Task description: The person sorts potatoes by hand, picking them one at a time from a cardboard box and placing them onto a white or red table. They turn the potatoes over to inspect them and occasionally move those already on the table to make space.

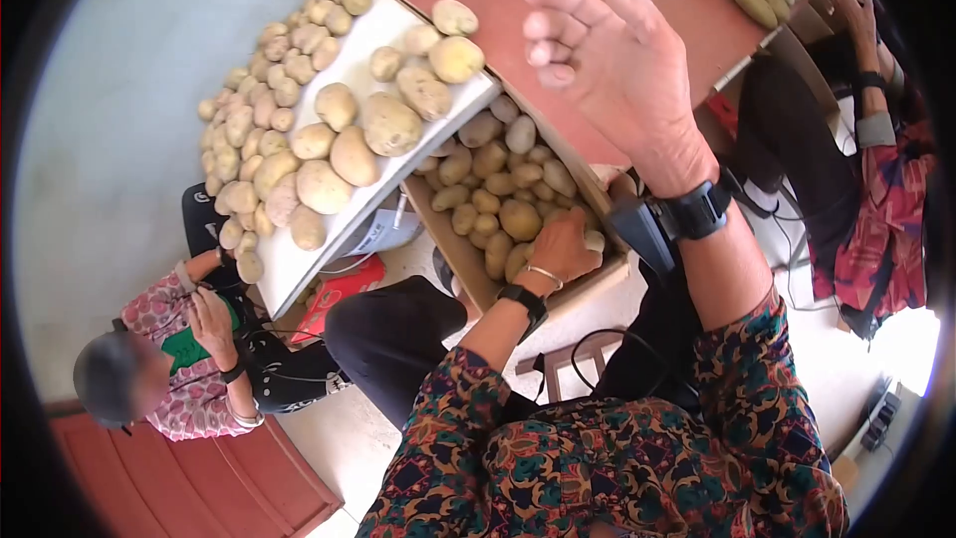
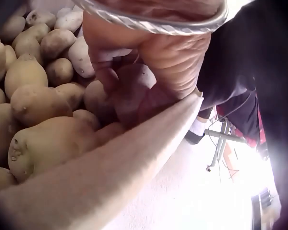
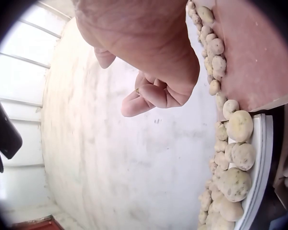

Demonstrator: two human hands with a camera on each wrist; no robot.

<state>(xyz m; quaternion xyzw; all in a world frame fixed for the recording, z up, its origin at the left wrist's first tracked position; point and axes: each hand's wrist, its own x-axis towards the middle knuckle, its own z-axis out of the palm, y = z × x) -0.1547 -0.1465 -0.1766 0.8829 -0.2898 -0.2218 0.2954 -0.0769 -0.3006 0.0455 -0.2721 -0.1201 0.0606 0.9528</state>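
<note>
My left hand [image 1: 566, 244], with a bracelet at its wrist, is down in a cardboard box [image 1: 453, 254] of potatoes [image 1: 520, 220], near the box's front edge. In the left wrist view the fingers of the left hand [image 2: 149, 57] curl round a potato [image 2: 137, 76], which they partly hide. My right hand [image 1: 627, 75] is raised above the red tabletop [image 1: 687, 40], palm showing, fingers loosely bent and holding nothing. The right wrist view also shows the right hand [image 3: 149, 62] empty, clear of the potatoes [image 3: 236, 184] at the right.
A white board [image 1: 299, 284] left of the box bears large potatoes [image 1: 391, 125] and a long pile of smaller ones [image 1: 239, 125]. More potatoes [image 1: 755, 4] lie at the back right. One person [image 1: 204, 339] sits at the left, another [image 1: 886, 199] at the right. A stool [image 1: 558, 369] stands below.
</note>
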